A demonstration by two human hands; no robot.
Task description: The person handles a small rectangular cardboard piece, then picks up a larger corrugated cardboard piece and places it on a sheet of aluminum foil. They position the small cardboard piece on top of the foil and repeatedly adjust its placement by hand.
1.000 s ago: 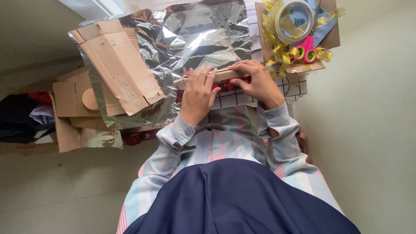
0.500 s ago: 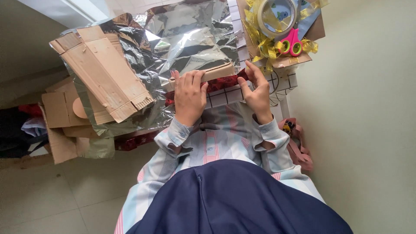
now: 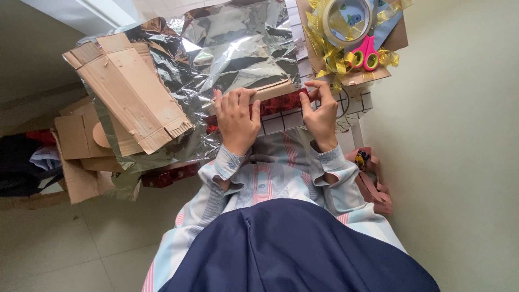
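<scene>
We note that the left hand [image 3: 236,120] has spread flatter along the cardboard strip [image 3: 274,91], its fingertips now at the strip's far edge. The right hand [image 3: 320,111] has moved outward to the strip's end, fingers pinching the corner. More red patterned paper [image 3: 281,103] shows between the two hands.

left hand [image 3: 236,120] lies flat, fingers together; right hand [image 3: 320,111] pinches with bent fingers.
</scene>
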